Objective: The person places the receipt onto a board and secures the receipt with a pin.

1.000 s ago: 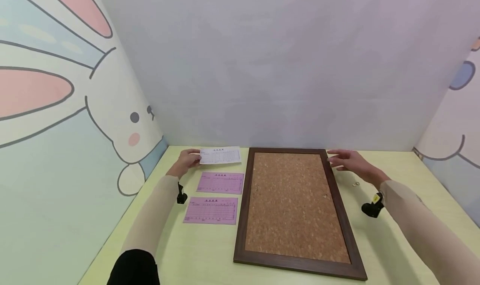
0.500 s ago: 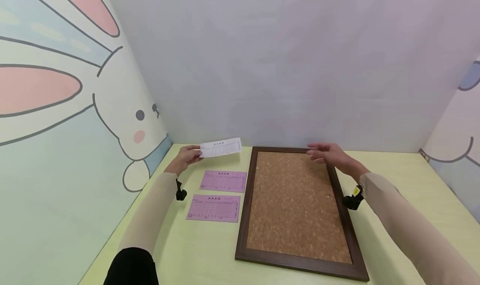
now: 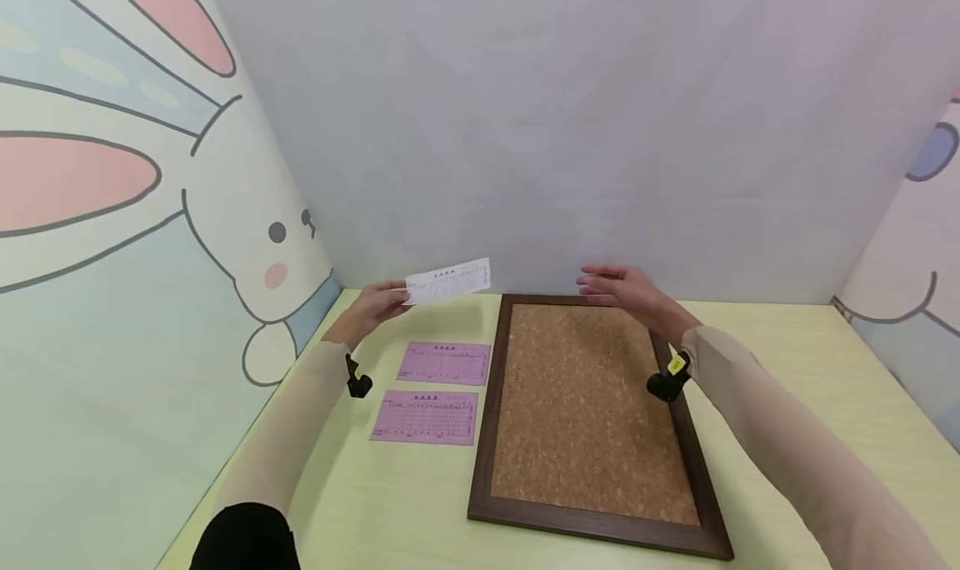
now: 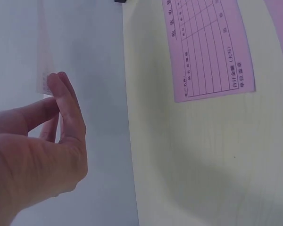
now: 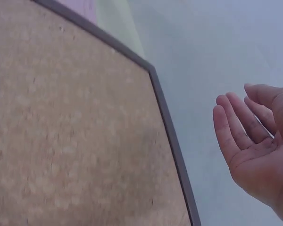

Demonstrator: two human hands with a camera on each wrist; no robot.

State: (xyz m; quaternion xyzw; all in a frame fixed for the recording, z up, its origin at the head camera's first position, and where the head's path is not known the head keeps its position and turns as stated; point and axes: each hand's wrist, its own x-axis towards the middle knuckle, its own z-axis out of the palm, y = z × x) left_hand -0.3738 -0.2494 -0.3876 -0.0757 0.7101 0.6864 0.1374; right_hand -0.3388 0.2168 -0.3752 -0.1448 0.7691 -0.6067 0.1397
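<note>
My left hand [image 3: 372, 305] pinches the left end of a white printed form [image 3: 450, 282], held tilted above the table's far left part. In the left wrist view the form [image 4: 45, 70] shows almost edge-on between thumb and fingers. Above the far end of the framed cork board [image 3: 592, 412] hovers my right hand [image 3: 626, 291], its fingers extended toward the left. The right wrist view shows that hand [image 5: 259, 136] with nothing between thumb and fingers. Two purple forms lie on the table left of the board, a farther one [image 3: 444, 362] and a nearer one [image 3: 425, 417].
The board's dark wooden frame [image 3: 600, 537] lies flat on the pale table [image 3: 390, 512]. A grey wall [image 3: 585, 137] rises behind the table. Side walls with rabbit drawings [image 3: 247, 245] stand left and right.
My left hand has lifted the white form off the table and tilted it, its right end higher. My right hand has moved left and up, from beside the frame to over the board's far end.
</note>
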